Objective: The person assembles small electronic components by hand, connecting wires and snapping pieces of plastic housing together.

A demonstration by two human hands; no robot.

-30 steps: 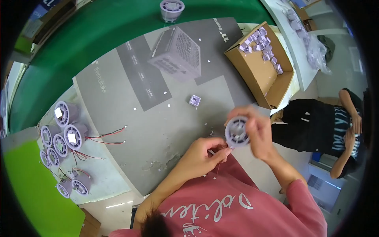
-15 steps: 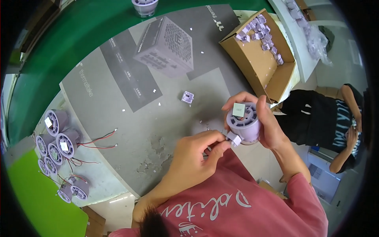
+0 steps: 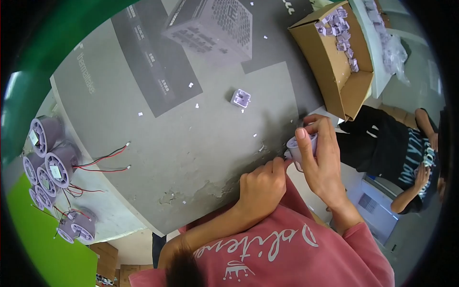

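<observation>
My right hand (image 3: 327, 160) is wrapped round a lilac round plastic fan housing (image 3: 295, 149), thumb on its near side, and hides much of it. At the housing's lower left side, my left hand (image 3: 264, 189) has its fingers curled in. A small lilac plastic piece (image 3: 288, 155) shows at those fingertips, against the housing; most of it is covered, and I cannot tell whether it is seated. Another lilac square piece (image 3: 241, 98), hollow in the middle, lies on the grey printed mat (image 3: 224, 138) ahead of my hands.
An open cardboard box (image 3: 330, 67) at the far right holds several small lilac pieces. More lilac round housings (image 3: 62, 165), with red and black wires, stand at the left on a pale surface. White scraps dot the mat. Another person (image 3: 382, 138) is at the right.
My view has shifted. The housing has been turned, so its top face with the pale square label no longer shows. My left hand has closed in on the housing's side.
</observation>
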